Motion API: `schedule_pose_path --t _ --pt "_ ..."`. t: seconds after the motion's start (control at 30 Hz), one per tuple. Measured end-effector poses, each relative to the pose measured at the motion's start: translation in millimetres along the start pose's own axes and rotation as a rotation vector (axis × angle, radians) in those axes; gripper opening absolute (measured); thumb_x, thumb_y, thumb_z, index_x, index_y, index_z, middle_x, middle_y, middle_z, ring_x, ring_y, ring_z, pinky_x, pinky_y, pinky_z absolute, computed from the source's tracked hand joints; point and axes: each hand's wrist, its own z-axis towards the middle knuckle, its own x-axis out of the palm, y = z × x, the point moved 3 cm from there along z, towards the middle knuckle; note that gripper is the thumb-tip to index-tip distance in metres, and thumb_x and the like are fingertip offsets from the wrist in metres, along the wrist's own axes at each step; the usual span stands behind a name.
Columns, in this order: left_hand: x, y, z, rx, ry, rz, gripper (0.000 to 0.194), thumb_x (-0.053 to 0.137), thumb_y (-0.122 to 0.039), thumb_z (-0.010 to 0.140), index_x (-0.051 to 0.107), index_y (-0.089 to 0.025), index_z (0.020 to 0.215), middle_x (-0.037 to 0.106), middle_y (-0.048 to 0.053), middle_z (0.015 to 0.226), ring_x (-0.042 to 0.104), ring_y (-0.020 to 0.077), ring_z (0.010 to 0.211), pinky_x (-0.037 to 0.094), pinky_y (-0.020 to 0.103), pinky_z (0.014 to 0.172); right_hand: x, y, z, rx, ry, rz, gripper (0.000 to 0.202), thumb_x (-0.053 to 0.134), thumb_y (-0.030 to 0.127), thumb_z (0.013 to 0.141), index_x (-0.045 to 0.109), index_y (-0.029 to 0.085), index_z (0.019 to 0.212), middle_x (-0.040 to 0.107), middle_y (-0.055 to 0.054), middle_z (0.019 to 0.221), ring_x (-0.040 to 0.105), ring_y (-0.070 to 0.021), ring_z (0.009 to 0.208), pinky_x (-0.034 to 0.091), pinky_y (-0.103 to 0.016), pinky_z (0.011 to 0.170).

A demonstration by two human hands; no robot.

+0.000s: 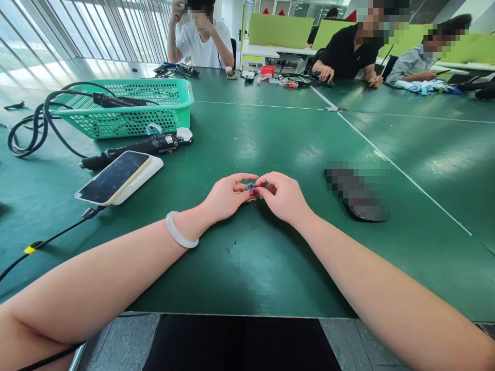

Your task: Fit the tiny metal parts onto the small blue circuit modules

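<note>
Both hands meet over the green tabletop (251,278) in the middle of the view. My left hand (228,198) has its fingers closed round a small dark blue-grey piece (250,186), too small to name. From the other side my right hand (284,196) brings thumb and forefinger together in a pinch at the edge of that piece. Whether the right fingertips hold a separate bit is hidden. A pale bracelet circles the left wrist.
At left stand a green plastic basket (127,121) with cables, a black electric screwdriver (131,149) and a phone (116,178) on a white block. A black flat object (363,203), partly blurred, lies at right. Several people sit across the table.
</note>
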Motion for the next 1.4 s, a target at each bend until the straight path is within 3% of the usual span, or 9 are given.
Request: schedule_pose_path --t 0.13,0.4,0.53,0.7,0.83,0.97,1.13,1.4 --pt "1.0 -1 0 -0.005 0.003 -0.02 0.031 0.059 -0.009 0.08 0.06 -0.012 0.11 0.071 0.004 0.077 0.067 0.0132 0.081 0.053 0.032 0.084 0 0 0 0.004 0.001 0.01 0.007 0.056 0.018 0.078 0.062 0.021 0.075 0.062 0.0 0.076 0.047 -0.0117 0.061 0.039 -0.028 0.062" --pt "1.1 -9 -2 -0.014 -0.013 -0.08 0.023 0.062 -0.005 0.077 0.059 -0.011 0.099 0.062 -0.002 0.054 0.066 0.0122 0.065 0.054 0.033 0.078 -1 7 -2 -0.001 -0.005 0.039 0.007 0.057 0.023 0.079 0.062 0.021 0.075 0.061 0.0 0.075 0.047 -0.0116 0.059 0.039 -0.028 0.06" --pt "-3.0 -4 0 -0.031 -0.081 -0.188 0.024 0.055 -0.004 0.081 0.058 -0.011 0.104 0.069 0.003 0.072 0.068 0.0117 0.075 0.053 0.032 0.084 -6 -3 0 0.039 0.006 0.004 0.01 0.056 0.023 0.081 0.066 0.022 0.081 0.063 0.0 0.077 0.047 -0.0112 0.058 0.039 -0.028 0.061" --pt "-8.6 1 3 -0.06 -0.146 -0.225 0.024 0.052 -0.004 0.083 0.061 -0.011 0.104 0.067 0.008 0.099 0.068 0.0104 0.079 0.052 0.031 0.09 -10 -19 1 0.127 0.128 -0.124 0.012 0.058 0.018 0.078 0.069 0.022 0.08 0.064 -0.001 0.081 0.052 -0.0129 0.066 0.041 -0.029 0.064" --pt "-7.5 0 3 -0.071 -0.152 -0.211 0.023 0.049 -0.005 0.085 0.06 -0.01 0.104 0.065 0.009 0.106 0.068 0.01 0.08 0.052 0.03 0.091 -7 -20 1 0.108 0.205 -0.164 0.01 0.06 0.019 0.077 0.069 0.023 0.077 0.063 -0.001 0.083 0.052 -0.0137 0.069 0.041 -0.029 0.064" --pt "-5.6 0 2 -0.076 -0.14 -0.227 0.019 0.051 -0.007 0.086 0.058 -0.01 0.103 0.067 0.008 0.097 0.068 0.0102 0.08 0.052 0.03 0.089 -5 -17 1 0.086 0.231 -0.201 0.016 0.054 0.017 0.08 0.067 0.021 0.07 0.063 -0.002 0.08 0.053 -0.0143 0.071 0.04 -0.029 0.065" --pt "-6.2 2 4 -0.064 -0.116 -0.223 0.017 0.058 -0.009 0.083 0.057 -0.011 0.1 0.069 0.006 0.083 0.068 0.0116 0.08 0.053 0.031 0.086 -9 -20 3 0.08 0.163 -0.201 0.02 0.049 0.017 0.083 0.065 0.02 0.071 0.063 -0.002 0.077 0.054 -0.0149 0.071 0.04 -0.029 0.065" --pt "-7.2 0 3 -0.03 -0.102 -0.115 0.023 0.063 -0.015 0.08 0.058 -0.013 0.102 0.067 0.004 0.081 0.062 0.0081 0.066 0.05 0.025 0.068 -12 -19 1 0.089 0.169 -0.205 0.019 0.054 0.017 0.081 0.071 0.023 0.08 0.067 -0.002 0.084 0.057 -0.0164 0.075 0.043 -0.032 0.068"
